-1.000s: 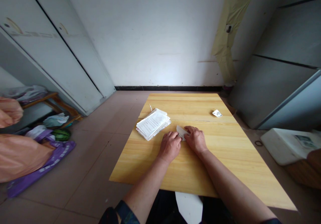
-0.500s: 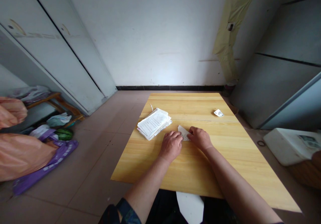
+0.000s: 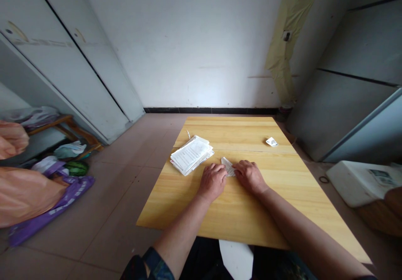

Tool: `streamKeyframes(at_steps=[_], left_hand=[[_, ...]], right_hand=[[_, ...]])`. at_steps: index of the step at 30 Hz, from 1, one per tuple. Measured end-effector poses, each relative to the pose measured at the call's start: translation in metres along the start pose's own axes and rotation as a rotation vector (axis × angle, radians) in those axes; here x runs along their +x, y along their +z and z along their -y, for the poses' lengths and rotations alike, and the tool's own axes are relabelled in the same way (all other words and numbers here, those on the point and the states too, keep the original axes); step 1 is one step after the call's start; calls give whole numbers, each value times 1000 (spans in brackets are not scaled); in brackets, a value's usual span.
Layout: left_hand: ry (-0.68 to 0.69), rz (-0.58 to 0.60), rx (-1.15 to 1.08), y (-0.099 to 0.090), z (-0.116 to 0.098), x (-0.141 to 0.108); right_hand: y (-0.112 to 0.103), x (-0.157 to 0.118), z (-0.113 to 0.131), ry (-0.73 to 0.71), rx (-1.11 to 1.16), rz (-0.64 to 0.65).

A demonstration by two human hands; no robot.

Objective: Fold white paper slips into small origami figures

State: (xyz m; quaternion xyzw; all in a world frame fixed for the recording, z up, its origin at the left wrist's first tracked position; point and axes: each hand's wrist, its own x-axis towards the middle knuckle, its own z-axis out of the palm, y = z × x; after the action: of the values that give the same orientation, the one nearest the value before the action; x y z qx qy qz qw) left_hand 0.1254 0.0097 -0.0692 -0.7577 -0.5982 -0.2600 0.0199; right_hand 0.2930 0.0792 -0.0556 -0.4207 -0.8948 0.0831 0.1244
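Observation:
A small folded white paper [image 3: 228,166] lies on the wooden table between my hands, partly hidden by them. My left hand [image 3: 212,182] and my right hand [image 3: 250,177] both press down on it, with fingers together. To the left of my left hand sits a stack of printed papers [image 3: 191,155], a little apart from it. Behind that stack, a thin pen [image 3: 188,134] lies mostly hidden. A small crumpled white scrap [image 3: 271,142] rests far right on the light wooden table [image 3: 238,217].
An orange bag [image 3: 25,196] and a purple bag [image 3: 50,209] lie on the tiled floor at left, near a watermelon [image 3: 77,168]. White cabinet doors [image 3: 78,66] stand behind them. A white foam box [image 3: 354,183] sits at right beside a grey cabinet [image 3: 351,104].
My right hand has shifted slightly to the right and towards me along the folded paper. My left hand and the paper stack stay about where they were.

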Motion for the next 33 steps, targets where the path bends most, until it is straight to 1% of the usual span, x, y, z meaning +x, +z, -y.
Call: streamKeyframes(at_steps=[5, 11, 15, 17, 19, 22, 27, 29, 33], left_hand=[[4, 25, 21, -1, 0, 0], [3, 48, 30, -1, -1, 0], [30, 57, 77, -5, -1, 1], [87, 60, 108, -7, 0, 2], [159, 67, 123, -10, 4, 4], [223, 89, 82, -13, 14, 9], [215, 124, -40, -11, 31, 14], [202, 120, -65, -9, 33, 13], [190, 98, -88, -8, 34, 10]], right_hand=[[5, -1, -2, -113, -64, -65], [7, -1, -9, -290, -170, -78], [10, -2, -12, -318, -189, -89], [11, -2, -12, -313, -182, -85], [10, -2, -11, -287, -170, -74], [4, 0, -6, -183, -138, -44], [-6, 15, 7, 0, -93, 83], [-5, 24, 11, 59, -95, 87], [3, 36, 18, 144, -62, 52]])
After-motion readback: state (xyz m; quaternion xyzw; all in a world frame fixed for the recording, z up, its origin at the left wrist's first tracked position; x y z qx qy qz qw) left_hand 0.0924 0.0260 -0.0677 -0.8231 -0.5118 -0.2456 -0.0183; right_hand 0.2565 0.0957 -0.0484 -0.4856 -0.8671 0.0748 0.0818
